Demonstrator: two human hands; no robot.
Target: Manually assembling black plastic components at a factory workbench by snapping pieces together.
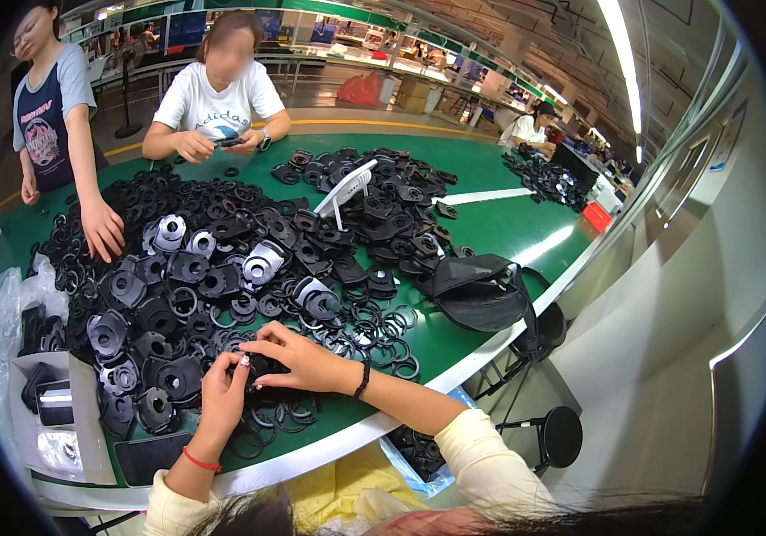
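Note:
Close to the table's near edge, my left hand (pixel 224 393) and my right hand (pixel 307 362) meet over the heap. Between their fingers is a black plastic part (pixel 261 366), mostly hidden, so its exact shape cannot be made out. The left thumb and fingers pinch its left side, and the right fingers curl over the top and right side. Around my hands lie loose black rings (pixel 383 335) and black plates with round holes (pixel 176 380). A few of the plates have a shiny silvery face (pixel 262 262).
A white box (pixel 88 420) with small items and a dark phone (pixel 151 457) are left of my forearm. A black bag (pixel 481 290) lies at the right edge, and a white stand (pixel 347 192) rises from the heap. Across the table, two people handle parts; another sits far right.

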